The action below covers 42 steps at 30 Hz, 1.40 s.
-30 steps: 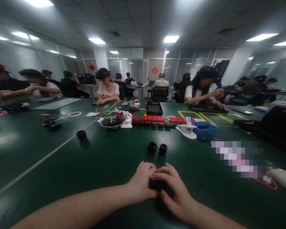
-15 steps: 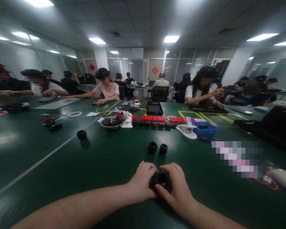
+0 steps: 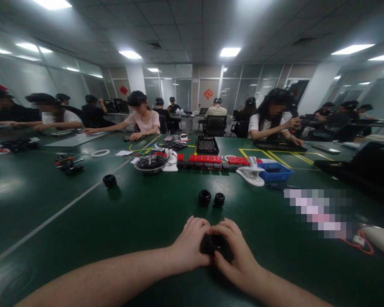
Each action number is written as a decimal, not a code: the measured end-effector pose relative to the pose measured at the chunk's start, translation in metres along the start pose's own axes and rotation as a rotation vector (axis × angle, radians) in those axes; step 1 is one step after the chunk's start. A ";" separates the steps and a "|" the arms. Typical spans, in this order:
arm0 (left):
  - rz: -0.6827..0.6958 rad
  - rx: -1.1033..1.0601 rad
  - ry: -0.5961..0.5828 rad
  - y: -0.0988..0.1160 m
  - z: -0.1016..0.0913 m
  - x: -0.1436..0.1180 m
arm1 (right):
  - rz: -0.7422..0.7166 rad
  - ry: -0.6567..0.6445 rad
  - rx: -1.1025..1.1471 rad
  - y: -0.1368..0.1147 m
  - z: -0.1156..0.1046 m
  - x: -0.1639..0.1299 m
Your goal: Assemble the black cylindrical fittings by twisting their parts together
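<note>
Right hand fingers are curling further over the black round part; both hands are clamping it, left hand gripping opposite, above the counter.

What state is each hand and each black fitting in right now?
Left hand: closed on the held black round fitting.
Right hand: closed on the same fitting from the other side.
Held black round fitting: gripped between both hands above the green table.
Two black fittings: loose, side by side.
Lone black fitting: loose, apart.

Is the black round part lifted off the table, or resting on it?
Cannot tell: left hand and right hand wrap the black round part, hiding its underside.
</note>
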<state>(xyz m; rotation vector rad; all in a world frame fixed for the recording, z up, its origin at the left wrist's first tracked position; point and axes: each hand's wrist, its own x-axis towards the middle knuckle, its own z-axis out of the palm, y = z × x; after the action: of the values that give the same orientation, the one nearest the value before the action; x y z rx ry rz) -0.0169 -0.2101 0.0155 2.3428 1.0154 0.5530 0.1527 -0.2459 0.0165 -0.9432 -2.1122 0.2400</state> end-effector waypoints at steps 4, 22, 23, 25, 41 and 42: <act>-0.003 -0.006 -0.001 0.001 -0.001 0.000 | -0.003 -0.033 0.039 0.000 0.000 0.000; 0.015 0.041 0.022 -0.003 0.001 0.001 | -0.109 -0.011 0.018 -0.002 -0.009 -0.003; 0.007 0.050 0.023 -0.003 0.001 0.001 | -0.108 -0.008 0.015 -0.001 -0.009 -0.004; -0.031 0.077 0.020 -0.004 0.000 0.000 | -0.101 -0.008 0.005 0.001 -0.009 -0.004; -0.638 0.106 0.162 -0.111 -0.094 -0.027 | -0.029 -0.004 0.011 -0.003 -0.011 -0.005; -0.692 0.127 0.213 -0.120 -0.101 -0.028 | -0.027 0.001 0.012 -0.003 -0.011 -0.005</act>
<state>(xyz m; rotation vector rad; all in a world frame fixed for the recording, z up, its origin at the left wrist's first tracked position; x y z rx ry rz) -0.1551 -0.1315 0.0174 1.8685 1.8884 0.4669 0.1612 -0.2526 0.0221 -0.9075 -2.1192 0.2385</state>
